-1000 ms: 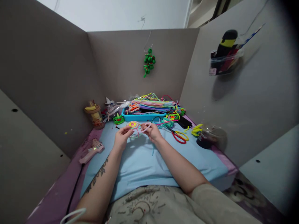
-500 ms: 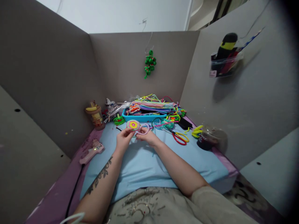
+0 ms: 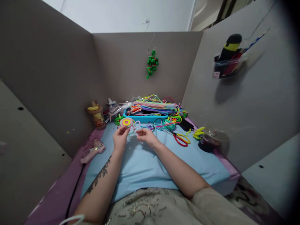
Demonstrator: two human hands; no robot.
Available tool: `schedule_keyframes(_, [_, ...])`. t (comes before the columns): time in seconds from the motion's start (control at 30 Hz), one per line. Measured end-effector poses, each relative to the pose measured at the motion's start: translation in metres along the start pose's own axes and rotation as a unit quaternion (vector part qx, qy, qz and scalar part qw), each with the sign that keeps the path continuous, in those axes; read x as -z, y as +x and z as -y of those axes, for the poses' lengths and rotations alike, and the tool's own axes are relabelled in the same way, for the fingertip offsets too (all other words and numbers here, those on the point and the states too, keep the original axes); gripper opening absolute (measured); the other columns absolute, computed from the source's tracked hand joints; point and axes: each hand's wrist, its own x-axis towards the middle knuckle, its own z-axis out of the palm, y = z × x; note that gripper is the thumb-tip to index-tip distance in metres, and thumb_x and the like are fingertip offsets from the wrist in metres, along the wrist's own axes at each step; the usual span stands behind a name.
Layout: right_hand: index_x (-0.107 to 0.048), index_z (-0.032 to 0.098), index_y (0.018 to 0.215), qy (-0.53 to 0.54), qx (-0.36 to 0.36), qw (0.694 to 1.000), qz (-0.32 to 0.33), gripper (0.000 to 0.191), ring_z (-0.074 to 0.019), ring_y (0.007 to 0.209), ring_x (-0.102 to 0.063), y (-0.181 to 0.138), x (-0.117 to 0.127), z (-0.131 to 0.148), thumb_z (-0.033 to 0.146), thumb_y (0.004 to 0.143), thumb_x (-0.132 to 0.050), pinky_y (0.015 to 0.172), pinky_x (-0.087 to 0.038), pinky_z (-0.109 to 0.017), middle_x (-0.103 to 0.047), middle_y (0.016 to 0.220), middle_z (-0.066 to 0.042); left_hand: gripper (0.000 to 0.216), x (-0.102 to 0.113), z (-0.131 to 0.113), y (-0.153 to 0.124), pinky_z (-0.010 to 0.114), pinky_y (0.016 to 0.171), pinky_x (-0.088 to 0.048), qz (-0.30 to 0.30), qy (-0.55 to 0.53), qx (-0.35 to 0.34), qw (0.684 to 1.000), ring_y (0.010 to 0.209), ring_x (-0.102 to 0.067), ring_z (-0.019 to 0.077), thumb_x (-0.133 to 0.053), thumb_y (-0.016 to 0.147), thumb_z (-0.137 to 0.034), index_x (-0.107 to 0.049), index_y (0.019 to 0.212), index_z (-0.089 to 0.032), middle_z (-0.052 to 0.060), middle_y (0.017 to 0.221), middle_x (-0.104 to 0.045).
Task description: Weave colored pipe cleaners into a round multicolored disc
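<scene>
My left hand [image 3: 120, 138] pinches a small round woven disc [image 3: 127, 122] of pink, yellow and green pipe cleaners and holds it up over the light blue mat [image 3: 140, 162]. A pale pink pipe cleaner [image 3: 136, 124] loops off the disc toward my right hand [image 3: 146, 136], whose fingers are closed close beside it; whether they grip the strand I cannot make out. Both hands hover just in front of the blue tray [image 3: 145, 117] heaped with coloured pipe cleaners.
Red and yellow scissors [image 3: 181, 139] lie right of my hands, with a dark lidded cup [image 3: 209, 140] beyond. A pink glue gun [image 3: 92, 150] and a yellow-lidded jar [image 3: 97, 115] are at the left. Grey partition walls close three sides; a green ornament [image 3: 152, 64] hangs on the back.
The disc has moved left and slightly up with my left hand. My right hand has slid left and drawn a little apart from the disc, the pink strand trailing between.
</scene>
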Motion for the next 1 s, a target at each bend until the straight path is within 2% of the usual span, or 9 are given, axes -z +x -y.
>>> schedule_keyframes(0.13, [-0.064, 0.014, 0.099, -0.035, -0.078, 0.953, 0.29, 0.043, -0.0077, 0.057, -0.053, -0.009, 0.005, 0.007, 0.023, 0.057, -0.072, 0.053, -0.04, -0.02, -0.062, 0.072, -0.001, 0.039, 0.006, 0.004, 0.01, 0.027, 0.07, -0.048, -0.056, -0.085, 0.043, 0.994, 0.068, -0.062, 0.0132, -0.078, 0.051, -0.027, -0.064, 0.085, -0.014, 0.003, 0.073, -0.066])
schedule_keyframes(0.2, [-0.065, 0.013, 0.099, -0.08, -0.089, 0.927, 0.356, 0.043, -0.0074, 0.058, -0.052, -0.014, 0.009, 0.013, 0.027, 0.059, -0.072, 0.054, -0.04, -0.02, -0.063, 0.072, -0.002, 0.041, 0.008, 0.005, 0.013, 0.027, 0.07, -0.048, -0.065, -0.12, 0.068, 0.988, 0.066, -0.061, 0.012, -0.079, 0.048, -0.026, -0.063, 0.084, -0.014, 0.002, 0.072, -0.065])
schedule_keyframes(0.3, [-0.067, 0.013, 0.1, -0.143, -0.082, 0.913, 0.374, 0.042, -0.007, 0.056, -0.05, -0.015, 0.018, 0.019, 0.03, 0.061, -0.072, 0.053, -0.039, -0.02, -0.064, 0.071, -0.001, 0.043, 0.01, 0.005, 0.016, 0.026, 0.07, -0.047, -0.065, -0.161, 0.097, 0.98, 0.065, -0.061, 0.0101, -0.081, 0.045, -0.024, -0.062, 0.083, -0.016, 0.0, 0.072, -0.065])
schedule_keyframes(0.4, [-0.066, 0.015, 0.1, -0.156, -0.041, 0.941, 0.299, 0.038, -0.0087, 0.057, -0.052, -0.009, 0.024, 0.019, 0.036, 0.068, -0.065, 0.054, -0.039, -0.021, -0.065, 0.072, -0.002, 0.045, 0.009, 0.005, 0.016, 0.026, 0.07, -0.048, -0.058, -0.17, 0.129, 0.975, 0.065, -0.061, 0.0103, -0.082, 0.043, -0.023, -0.063, 0.082, -0.016, 0.0, 0.073, -0.065])
schedule_keyframes(0.5, [-0.067, 0.016, 0.089, -0.158, 0.072, 0.981, 0.084, 0.029, -0.0107, 0.059, -0.052, -0.002, 0.02, 0.014, 0.039, 0.074, -0.058, 0.056, -0.04, -0.023, -0.063, 0.07, -0.002, 0.045, 0.006, 0.004, 0.011, 0.028, 0.071, -0.048, -0.02, -0.147, 0.144, 0.978, 0.068, -0.063, 0.013, -0.082, 0.044, -0.025, -0.063, 0.083, -0.015, 0.002, 0.076, -0.067])
schedule_keyframes(0.57, [-0.065, 0.017, 0.084, -0.195, 0.158, 0.967, -0.051, 0.022, -0.0124, 0.064, -0.051, 0.0, 0.013, 0.01, 0.035, 0.073, -0.059, 0.061, -0.041, -0.025, -0.061, 0.073, -0.002, 0.046, 0.002, 0.004, 0.006, 0.029, 0.072, -0.049, 0.01, -0.136, 0.148, 0.98, 0.069, -0.063, 0.0142, -0.082, 0.044, -0.027, -0.063, 0.084, -0.014, 0.003, 0.075, -0.067])
schedule_keyframes(0.63, [-0.063, 0.019, 0.084, -0.251, 0.228, 0.933, -0.122, 0.018, -0.0135, 0.068, -0.051, -0.001, 0.006, 0.008, 0.031, 0.071, -0.061, 0.067, -0.042, -0.027, -0.059, 0.079, -0.003, 0.046, -0.001, 0.004, 0.001, 0.029, 0.072, -0.049, 0.029, -0.127, 0.154, 0.979, 0.068, -0.063, 0.0144, -0.082, 0.045, -0.028, -0.063, 0.084, -0.014, 0.004, 0.073, -0.067])
schedule_keyframes(0.8, [-0.059, 0.02, 0.085, -0.322, 0.294, 0.887, -0.149, 0.011, -0.0152, 0.074, -0.05, -0.003, 0.0, 0.003, 0.027, 0.077, -0.056, 0.073, -0.04, -0.028, -0.056, 0.081, -0.003, 0.045, -0.006, 0.003, -0.006, 0.028, 0.068, -0.048, 0.065, -0.095, 0.167, 0.979, 0.064, -0.062, 0.0134, -0.081, 0.045, -0.029, -0.064, 0.084, -0.013, 0.003, 0.07, -0.066])
schedule_keyframes(1.0, [-0.061, 0.02, 0.083, -0.317, 0.283, 0.888, -0.175, 0.012, -0.0164, 0.076, -0.051, -0.002, 0.009, 0.003, 0.03, 0.079, -0.054, 0.075, -0.039, -0.03, -0.058, 0.08, -0.004, 0.046, -0.006, 0.006, -0.009, 0.028, 0.063, -0.047, 0.095, -0.081, 0.195, 0.973, 0.064, -0.062, 0.0149, -0.081, 0.046, -0.028, -0.065, 0.086, -0.012, 0.006, 0.075, -0.069])
